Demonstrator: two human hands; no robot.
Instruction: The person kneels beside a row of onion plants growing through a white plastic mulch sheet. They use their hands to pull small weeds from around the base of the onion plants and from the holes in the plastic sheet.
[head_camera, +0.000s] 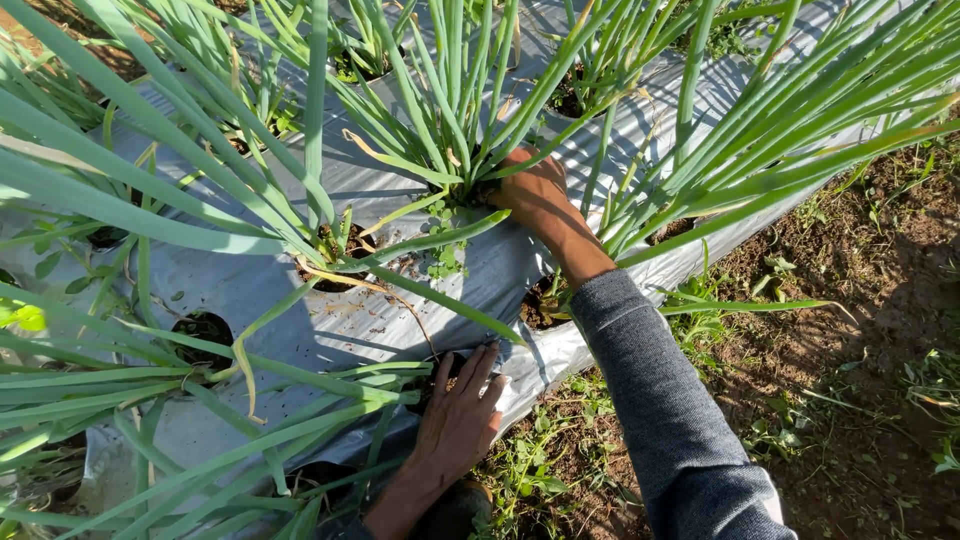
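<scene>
My right hand, in a grey sleeve, reaches into a planting hole at the base of a green onion clump; its fingers are hidden among the stalks and small weeds, so its grip is unclear. My left hand lies flat with fingers spread on the silver plastic mulch near the bed's edge, holding nothing. Long green onion leaves arch over both hands.
More onion clumps grow from holes across the silver sheet to the left and back. Bare brown soil with scattered small weeds lies to the right of the bed. A dark hole sits under my right forearm.
</scene>
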